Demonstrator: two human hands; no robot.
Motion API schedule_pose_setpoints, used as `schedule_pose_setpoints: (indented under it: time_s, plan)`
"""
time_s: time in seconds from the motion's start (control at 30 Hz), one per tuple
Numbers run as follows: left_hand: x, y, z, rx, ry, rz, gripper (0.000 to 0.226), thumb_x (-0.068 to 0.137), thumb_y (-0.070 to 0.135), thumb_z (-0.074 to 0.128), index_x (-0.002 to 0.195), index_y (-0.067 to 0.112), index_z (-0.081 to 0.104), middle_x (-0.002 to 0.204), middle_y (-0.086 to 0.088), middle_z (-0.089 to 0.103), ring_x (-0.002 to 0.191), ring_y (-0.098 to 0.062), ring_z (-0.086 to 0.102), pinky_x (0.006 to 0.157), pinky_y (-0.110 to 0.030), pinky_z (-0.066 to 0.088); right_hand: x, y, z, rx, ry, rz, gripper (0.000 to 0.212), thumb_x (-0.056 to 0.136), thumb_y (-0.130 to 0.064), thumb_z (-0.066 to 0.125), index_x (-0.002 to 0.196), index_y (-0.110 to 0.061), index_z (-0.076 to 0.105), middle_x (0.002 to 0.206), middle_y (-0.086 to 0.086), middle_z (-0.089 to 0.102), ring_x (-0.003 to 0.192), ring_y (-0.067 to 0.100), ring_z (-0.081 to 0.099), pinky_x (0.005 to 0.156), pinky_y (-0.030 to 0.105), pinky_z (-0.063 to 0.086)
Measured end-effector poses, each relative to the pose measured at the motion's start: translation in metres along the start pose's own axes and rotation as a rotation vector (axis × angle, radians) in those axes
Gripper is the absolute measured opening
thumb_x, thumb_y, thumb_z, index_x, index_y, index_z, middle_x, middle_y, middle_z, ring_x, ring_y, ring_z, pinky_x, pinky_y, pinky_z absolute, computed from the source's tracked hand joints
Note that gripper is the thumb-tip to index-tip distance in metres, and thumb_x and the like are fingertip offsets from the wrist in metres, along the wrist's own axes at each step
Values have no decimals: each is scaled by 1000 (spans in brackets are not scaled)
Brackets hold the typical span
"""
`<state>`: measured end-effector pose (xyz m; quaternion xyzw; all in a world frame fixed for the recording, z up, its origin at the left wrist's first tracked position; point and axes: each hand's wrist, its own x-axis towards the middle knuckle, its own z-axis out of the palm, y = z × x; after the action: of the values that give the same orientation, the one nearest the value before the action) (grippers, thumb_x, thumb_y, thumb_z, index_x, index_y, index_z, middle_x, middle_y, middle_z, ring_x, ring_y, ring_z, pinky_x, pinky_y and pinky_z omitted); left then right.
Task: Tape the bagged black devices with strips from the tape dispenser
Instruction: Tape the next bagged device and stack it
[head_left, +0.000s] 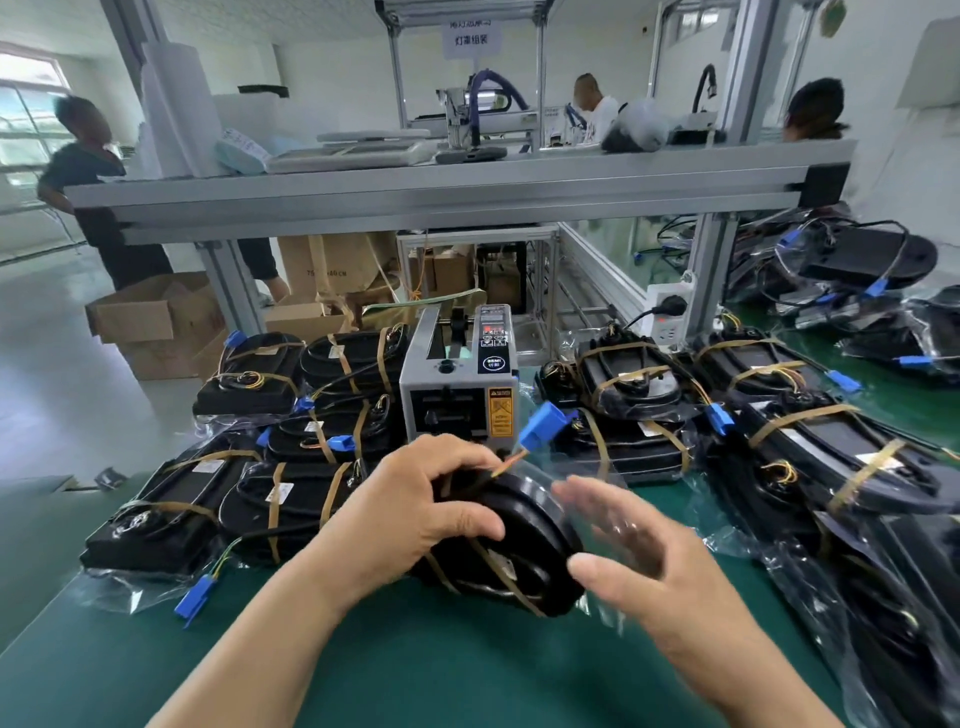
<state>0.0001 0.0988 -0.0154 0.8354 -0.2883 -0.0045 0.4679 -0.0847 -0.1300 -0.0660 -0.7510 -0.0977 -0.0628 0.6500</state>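
Observation:
My left hand (423, 506) grips a black device (524, 551) in a clear bag, tilted on the green mat in front of me. Two tan tape strips cross its lower side, and its blue connector (543, 423) sticks up on orange wires. My right hand (639, 551) hovers just right of the device with fingers spread, blurred behind the clear bag; contact with the bag cannot be told. The grey tape dispenser (460, 382) stands right behind the device.
Taped bagged devices lie stacked left (249, 483) and right (779, 415) of the dispenser; more bagged ones fill the far right. An aluminium frame shelf (415, 192) spans above. Cardboard boxes (150, 317) and a standing person are at the left; two more people sit beyond the shelf.

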Motion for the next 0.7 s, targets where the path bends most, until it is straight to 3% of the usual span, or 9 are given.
schedule_pose_setpoints:
  time_s: [0.07,0.2,0.3,0.37,0.43,0.5,0.6,0.67,0.7]
  plan:
    - [2,5,7,126,-27,71,53,56,56,81,105,39,70,102,20,66,105,-2,58,94,-21,43,6,-2,-1,-61,-19,18,60,67,-53,77,124,-52,59,130,-25,63,128,-3,53,113,37,38]
    - [1,10,25,320,-55,283,59,57,58,80,107,26,74,102,18,68,104,3,54,103,-41,37,10,-2,3,2,-120,85,44,76,-45,69,120,-44,64,121,-14,71,116,6,65,98,23,51]
    - [-6,7,37,335,20,309,61,62,51,83,117,27,71,115,18,63,120,-2,49,109,-47,31,5,7,6,-4,-67,91,38,86,-38,55,122,-45,65,124,-19,68,120,1,60,106,26,47]
    - [-13,6,44,265,122,328,49,69,40,84,114,25,71,118,17,60,121,-10,51,106,-46,37,2,13,9,-5,1,110,32,93,-44,52,122,-48,65,126,-19,67,122,0,59,109,31,44]
    - [-18,7,50,199,161,351,26,74,27,81,100,24,74,112,16,61,117,-13,54,104,-49,36,1,15,9,-14,24,114,24,100,-49,50,118,-51,66,123,-24,67,119,-4,59,103,23,44]
    - [-23,6,53,168,149,358,11,77,21,78,87,25,75,109,17,63,116,-10,55,108,-54,29,1,15,7,-74,-6,118,28,102,-41,44,115,-51,67,122,-29,65,117,-7,58,98,17,44]
    - [-28,6,48,133,84,332,7,77,23,78,83,28,77,114,17,62,124,-13,51,110,-59,25,3,14,6,192,30,128,36,97,-42,44,117,-29,72,119,-7,73,112,9,67,92,25,51]
    - [-30,6,42,161,5,317,6,77,28,79,82,31,78,123,19,58,133,-13,42,115,-55,19,4,16,7,449,65,170,45,97,-38,43,114,-8,71,113,13,74,107,25,71,85,31,57]
    - [-30,5,40,197,-31,315,6,76,30,79,82,33,78,127,22,55,137,-11,37,119,-51,12,5,16,8,500,68,189,48,98,-38,41,112,-3,71,113,20,73,108,32,70,89,38,57]
